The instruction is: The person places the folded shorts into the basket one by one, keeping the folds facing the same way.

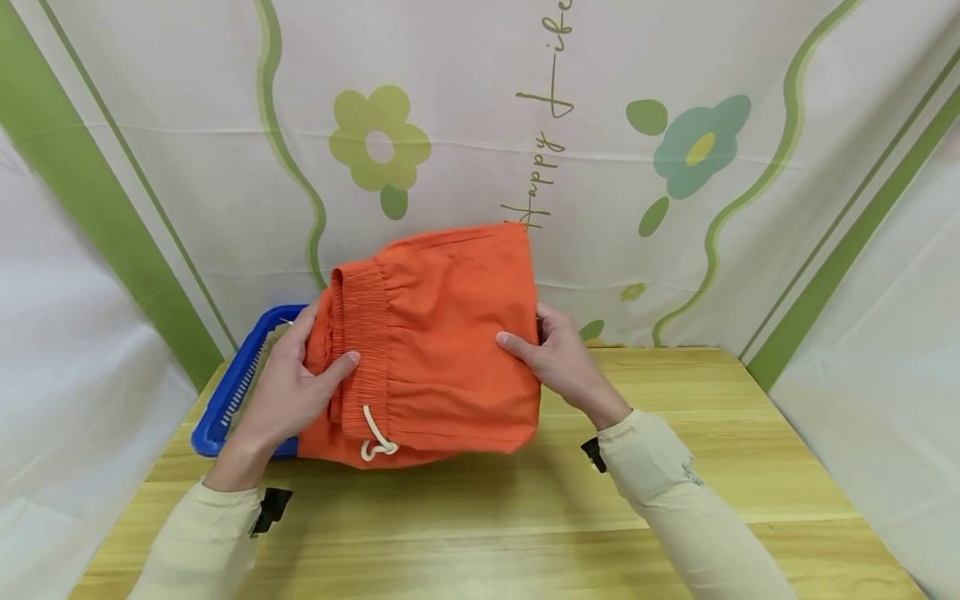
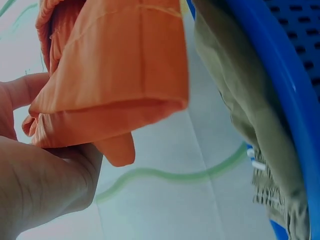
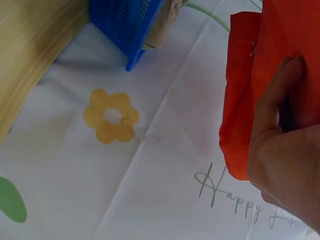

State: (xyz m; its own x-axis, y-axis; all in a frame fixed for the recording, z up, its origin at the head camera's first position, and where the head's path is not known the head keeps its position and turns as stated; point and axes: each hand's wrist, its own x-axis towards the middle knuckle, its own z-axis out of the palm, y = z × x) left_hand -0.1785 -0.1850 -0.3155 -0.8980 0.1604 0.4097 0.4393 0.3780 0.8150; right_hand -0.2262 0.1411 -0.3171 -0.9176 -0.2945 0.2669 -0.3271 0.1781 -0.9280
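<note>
Folded orange drawstring shorts [image 1: 457, 342] are held up above the table between both hands, the gathered waistband toward the left and a white cord hanging from it. My left hand [image 1: 292, 387] grips the waistband side, thumb on the front and fingers behind. On the opposite edge my right hand [image 1: 562, 354] pinches the cloth, its thumb lying on the front face. In the left wrist view, the folded lower layers of the shorts [image 2: 120, 65] hang over the left hand [image 2: 45, 175]. The right wrist view shows the right hand [image 3: 285, 140] holding the orange fabric.
A blue plastic basket [image 1: 213, 417] stands at the left of the wooden table [image 1: 675, 483], partly hidden by the left hand and shorts. Khaki cloth [image 2: 250, 95] with a gathered band lies in it. A white printed curtain [image 1: 465, 58] closes off the back and sides.
</note>
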